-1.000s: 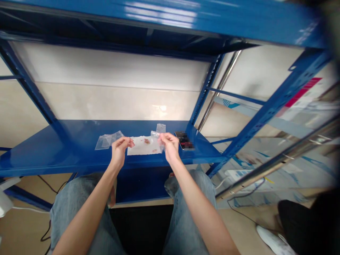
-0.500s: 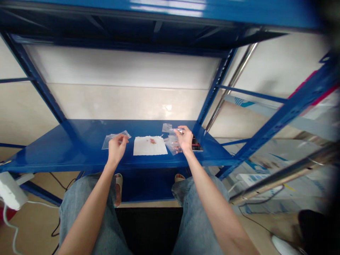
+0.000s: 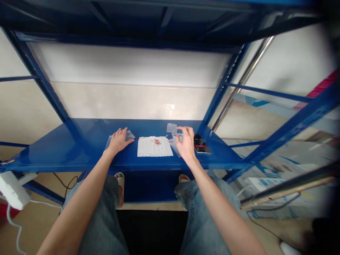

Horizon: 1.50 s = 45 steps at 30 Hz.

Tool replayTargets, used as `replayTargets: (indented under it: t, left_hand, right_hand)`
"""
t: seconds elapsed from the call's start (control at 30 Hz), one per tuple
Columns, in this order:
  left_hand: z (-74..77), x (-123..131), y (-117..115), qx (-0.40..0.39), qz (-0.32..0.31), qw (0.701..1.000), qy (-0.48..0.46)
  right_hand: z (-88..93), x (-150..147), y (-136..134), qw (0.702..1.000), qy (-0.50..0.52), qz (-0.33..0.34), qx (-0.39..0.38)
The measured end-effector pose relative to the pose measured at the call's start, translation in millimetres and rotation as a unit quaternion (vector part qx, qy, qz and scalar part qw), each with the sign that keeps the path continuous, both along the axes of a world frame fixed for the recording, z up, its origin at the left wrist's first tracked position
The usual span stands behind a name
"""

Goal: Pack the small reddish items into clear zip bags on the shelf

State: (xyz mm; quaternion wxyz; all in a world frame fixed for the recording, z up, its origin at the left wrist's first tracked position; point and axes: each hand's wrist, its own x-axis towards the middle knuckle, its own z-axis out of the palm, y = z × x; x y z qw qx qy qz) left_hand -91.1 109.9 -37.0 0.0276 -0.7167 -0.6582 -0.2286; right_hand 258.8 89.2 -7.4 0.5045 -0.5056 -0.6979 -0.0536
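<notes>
My left hand [image 3: 118, 140] lies flat with its fingers apart on a clear plastic bag [image 3: 129, 135], which shows on both sides of the hand. My right hand [image 3: 187, 143] stands over a second clear plastic bag [image 3: 174, 146], pinching its upper edge between thumb and fingers. Between the hands is a white paper sheet [image 3: 154, 147] with small red-brown bits [image 3: 157, 142] on it. A small clear bag [image 3: 171, 128] lies behind my right hand. A smartphone [image 3: 200, 143] lies just right of that hand, apart from it.
All of this rests on a blue metal shelf [image 3: 79, 156] in a blue rack, with another shelf overhead and an upright [image 3: 223, 88] at right. Below are my jeans-covered knees, sandalled feet, and a white power strip [image 3: 12, 190] with cables.
My left hand has flattened from curled fingers onto the bag. My right hand stays at the second bag, with little movement. The view has tilted slightly, shifting the shelf to the right.
</notes>
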Motion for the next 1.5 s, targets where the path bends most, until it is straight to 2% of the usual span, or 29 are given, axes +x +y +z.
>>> replayTargets:
  t: [0.2, 0.3, 0.4, 0.5, 0.57, 0.73, 0.8, 0.9, 1.03, 1.17, 1.23, 1.37, 1.5]
  left_hand:
    - [3.6, -6, 0, 0.037, -0.014, 0.999, 0.021]
    - [10.9, -8, -4, 0.073, -0.012, 0.997, -0.039]
    - [22.1, -3, -14, 0.141, -0.027, 0.984, -0.105]
    - [29.4, 13, -35, 0.208, -0.058, 0.961, -0.175]
    - [27.8, 27, -48, 0.232, -0.071, 0.942, -0.232]
    - [9.8, 65, -65, 0.191, -0.091, 0.9, -0.38]
    - [6.1, 78, -67, 0.16, -0.127, 0.891, -0.405]
    - [8.4, 94, -72, 0.127, -0.185, 0.878, -0.422]
    - [12.7, 108, -77, 0.106, -0.248, 0.887, -0.374]
    - [9.4, 113, -80, 0.09, -0.291, 0.91, -0.28]
    - [9.0, 114, -82, 0.081, -0.289, 0.924, -0.236]
    - [16.1, 110, -87, 0.077, -0.246, 0.955, -0.15]
    - [23.4, 104, -87, 0.061, -0.233, 0.966, -0.096]
  right_hand:
    - [-2.7, -20, -22, 0.998, 0.021, 0.062, 0.0]
    - [-3.1, -27, -34, 0.995, 0.017, 0.094, 0.013]
    - [-6.7, -35, -43, 0.992, 0.024, 0.125, 0.02]
    - [-13.4, -45, -48, 0.986, 0.043, 0.159, 0.014]
    - [-17.7, -54, -51, 0.98, 0.036, 0.195, -0.001]
    - [-21.7, -72, -58, 0.967, -0.009, 0.253, -0.02]
    - [-21.4, -73, -60, 0.967, -0.006, 0.254, -0.016]
    - [-21.4, -70, -57, 0.972, 0.008, 0.236, 0.003]
    - [-21.8, -62, -52, 0.979, 0.034, 0.199, 0.032]
    - [-19.5, -62, -55, 0.973, 0.017, 0.223, 0.058]
    - [-18.0, -63, -59, 0.968, -0.005, 0.243, 0.066]
    - [-17.2, -66, -61, 0.96, -0.043, 0.267, 0.069]
    - [-19.7, -64, -56, 0.954, -0.066, 0.284, 0.075]
